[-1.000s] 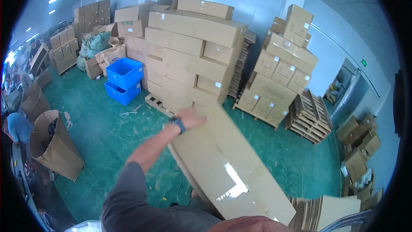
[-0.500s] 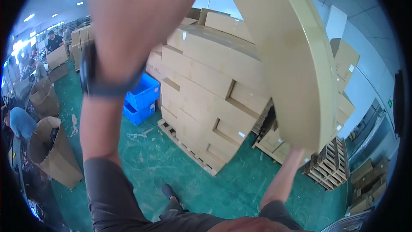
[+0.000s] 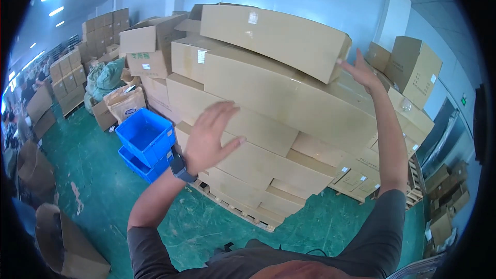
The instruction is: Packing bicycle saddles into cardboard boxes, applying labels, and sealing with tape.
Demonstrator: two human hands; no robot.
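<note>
A long cardboard box lies on top of a tall stack of cardboard boxes, set slightly askew. My right hand is at the box's right end, fingers spread, the fingertips touching or very close to its corner; I cannot tell which. My left hand hangs in the air before the stack's front, fingers stretched and thumb apart, holding nothing. A dark watch is on the left wrist. The stack stands on a wooden pallet.
Two blue plastic crates are stacked left of the pallet. Behind them are a paper sack and green bags. An open carton stands at lower left. More cartons are piled at right.
The long box, raised in both hands before, now rests on the stack. My left hand has come down off it and the right hand has loosened. The view has turned to the left.
</note>
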